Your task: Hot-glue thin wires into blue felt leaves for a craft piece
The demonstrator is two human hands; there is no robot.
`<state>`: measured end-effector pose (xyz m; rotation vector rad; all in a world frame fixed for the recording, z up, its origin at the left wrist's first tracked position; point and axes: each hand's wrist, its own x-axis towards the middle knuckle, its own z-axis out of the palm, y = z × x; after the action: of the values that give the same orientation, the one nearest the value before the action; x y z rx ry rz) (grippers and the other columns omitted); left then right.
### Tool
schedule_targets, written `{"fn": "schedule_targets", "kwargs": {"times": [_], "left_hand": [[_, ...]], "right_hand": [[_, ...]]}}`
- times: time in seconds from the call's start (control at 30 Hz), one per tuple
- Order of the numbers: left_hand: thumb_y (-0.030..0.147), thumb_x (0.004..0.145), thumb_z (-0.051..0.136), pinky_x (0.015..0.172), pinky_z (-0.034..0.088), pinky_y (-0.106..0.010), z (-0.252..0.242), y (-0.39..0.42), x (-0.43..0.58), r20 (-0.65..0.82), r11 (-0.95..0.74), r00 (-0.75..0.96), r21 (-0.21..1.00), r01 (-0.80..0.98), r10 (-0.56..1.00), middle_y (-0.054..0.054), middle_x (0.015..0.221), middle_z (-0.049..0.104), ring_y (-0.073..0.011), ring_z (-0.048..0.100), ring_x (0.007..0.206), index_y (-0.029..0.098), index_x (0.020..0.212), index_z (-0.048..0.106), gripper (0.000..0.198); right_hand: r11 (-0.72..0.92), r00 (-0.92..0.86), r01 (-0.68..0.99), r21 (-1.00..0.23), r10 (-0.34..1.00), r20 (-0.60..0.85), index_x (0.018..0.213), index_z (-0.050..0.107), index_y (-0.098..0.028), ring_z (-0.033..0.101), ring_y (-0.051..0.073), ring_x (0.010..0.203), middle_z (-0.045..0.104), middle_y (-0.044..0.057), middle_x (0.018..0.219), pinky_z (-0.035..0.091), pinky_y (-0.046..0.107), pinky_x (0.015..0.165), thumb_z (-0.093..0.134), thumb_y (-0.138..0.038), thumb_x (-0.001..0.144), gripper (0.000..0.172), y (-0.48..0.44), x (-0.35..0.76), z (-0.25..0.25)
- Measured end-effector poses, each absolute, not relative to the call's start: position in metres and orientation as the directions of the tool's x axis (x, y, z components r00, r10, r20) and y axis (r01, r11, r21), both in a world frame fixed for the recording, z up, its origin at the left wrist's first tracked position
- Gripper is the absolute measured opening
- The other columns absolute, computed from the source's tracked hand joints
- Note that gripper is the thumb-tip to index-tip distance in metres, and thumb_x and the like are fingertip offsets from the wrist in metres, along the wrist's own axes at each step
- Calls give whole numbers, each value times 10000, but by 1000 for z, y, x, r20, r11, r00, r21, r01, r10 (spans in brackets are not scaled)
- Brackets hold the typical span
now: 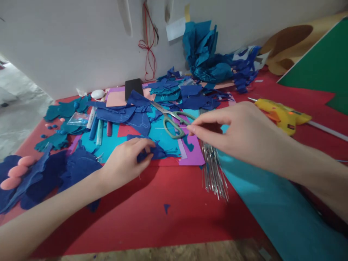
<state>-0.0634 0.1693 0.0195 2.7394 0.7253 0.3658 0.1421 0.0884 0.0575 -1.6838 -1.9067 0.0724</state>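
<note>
Red tabletop [152, 224] and white wall [81, 47]: at the left, pink balls [15, 171] lie on blue cloth [47, 181], then come markers [100, 132]. Next, the left hand [126, 156] reaches in with its back upward, fingers curled over a blue scrap [160, 151] in mid-table; whether they grip it, I cannot tell. That scrap looks light, soft and apt to fray, so a hold in from its edge should suit. Right of this, a thin wire [166, 128] runs nearly level across the scissors [168, 115]; it seems light and easily bent, best held near one end. The right hand [231, 127] does that, thumb and forefinger pinching its right end. Below hangs a wire bundle [214, 170]; farther right lies a glue gun [282, 114].
</note>
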Motion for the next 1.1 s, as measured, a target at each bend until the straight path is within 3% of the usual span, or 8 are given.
{"fn": "schedule_targets", "kwargs": {"times": [0.1, 0.2, 0.37, 0.57, 0.8, 1.0, 1.1], "left_hand": [[151, 761, 464, 632, 452, -215, 22, 175, -66, 113, -749, 816, 483, 453, 567, 2, 727, 603, -113, 572, 692, 155, 943, 531, 194], [180, 777, 449, 687, 456, -219, 23, 183, -69, 107, -739, 817, 506, 446, 567, -10, 776, 618, -112, 578, 729, 154, 925, 536, 173], [214, 800, 383, 870, 404, -331, 24, 198, -79, 72, -840, 868, 302, 451, 492, -80, 1032, 565, -173, 509, 991, 146, 1010, 500, 249], [241, 821, 323, 907, 382, -369, 27, 203, -91, 1, -832, 854, 225, 507, 520, -82, 1140, 525, -190, 465, 1078, 159, 1109, 445, 323], [289, 865, 299, 796, 432, -391, 36, 199, -98, 6, -845, 845, 20, 534, 534, -91, 927, 612, -224, 553, 888, 129, 997, 544, 320], [267, 873, 247, 601, 477, -392, 45, 166, -108, -20, -824, 845, -232, 516, 535, -112, 705, 632, -233, 587, 650, 119, 823, 608, 394], [204, 862, 255, 519, 474, -358, 51, 146, -108, -12, -863, 890, -249, 439, 456, -84, 648, 634, -208, 579, 540, 146, 722, 606, 383]], "right_hand": [[221, -60, 915, -338, 902, 427, 508, 545, -161, 412, 62, 420, 495, -33, 447, 302, 209, 421, 542, -196, 720, 214, 80, 135, 60], [218, -90, 929, -301, 918, 387, 483, 514, -162, 405, 69, 429, 484, -32, 441, 310, 218, 446, 524, -183, 704, 222, 77, 131, 58], [175, -58, 924, -340, 944, 326, 475, 491, -164, 368, 61, 419, 460, -39, 429, 285, 215, 429, 522, -189, 701, 229, 79, 130, 57], [72, 25, 916, -395, 972, 235, 489, 500, -171, 369, 63, 426, 445, -41, 441, 284, 220, 432, 539, -237, 722, 245, 82, 133, 61], [54, 34, 904, -425, 980, 197, 506, 530, -180, 377, 71, 418, 467, -29, 453, 275, 227, 421, 530, -260, 742, 249, 85, 136, 61], [127, -41, 940, -316, 964, 262, 516, 527, -177, 397, 80, 433, 474, -20, 459, 280, 231, 449, 491, -225, 737, 228, 82, 133, 59], [185, -113, 955, -230, 949, 295, 542, 542, -175, 459, 101, 487, 508, -7, 499, 297, 233, 479, 469, -209, 734, 207, 79, 130, 56]]}}
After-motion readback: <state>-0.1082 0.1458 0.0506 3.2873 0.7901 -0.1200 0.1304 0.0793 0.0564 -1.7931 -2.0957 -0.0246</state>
